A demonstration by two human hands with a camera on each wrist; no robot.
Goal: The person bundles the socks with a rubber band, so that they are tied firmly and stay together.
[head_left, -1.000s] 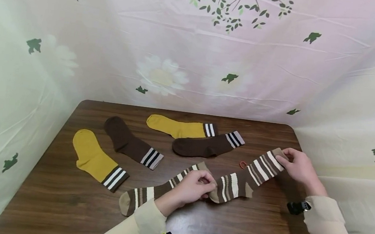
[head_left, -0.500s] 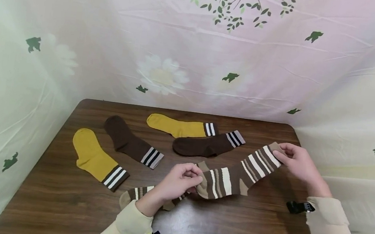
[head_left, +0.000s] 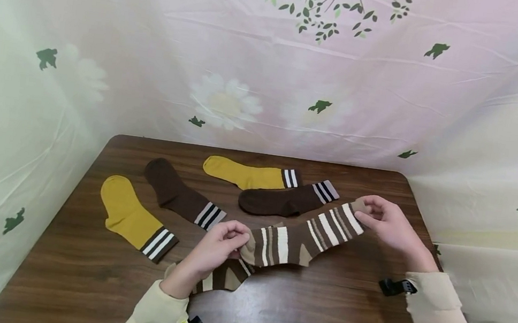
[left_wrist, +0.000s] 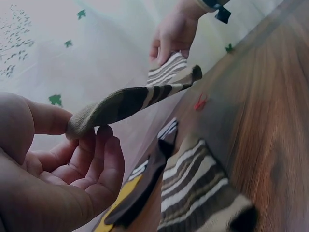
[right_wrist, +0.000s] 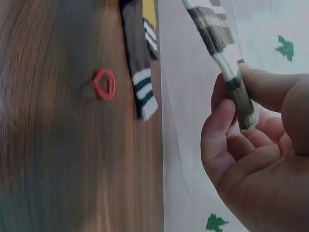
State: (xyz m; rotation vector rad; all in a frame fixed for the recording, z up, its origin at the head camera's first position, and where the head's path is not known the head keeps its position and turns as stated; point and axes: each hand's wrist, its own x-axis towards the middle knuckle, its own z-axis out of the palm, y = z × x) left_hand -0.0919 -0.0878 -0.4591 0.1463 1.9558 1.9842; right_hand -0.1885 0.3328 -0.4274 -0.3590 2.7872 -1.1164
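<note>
Striped sock (head_left: 294,246), brown with white and tan bands and a tan toe, heel and cuff, is held above the table (head_left: 318,314), its cuff toward the right edge; the left hand (head_left: 214,250) pinches the toe, the right hand (head_left: 391,226) grips the cuff

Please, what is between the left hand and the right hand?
A striped sock, held by the left hand and the right hand at its opposite ends; the head view shows it.
</note>
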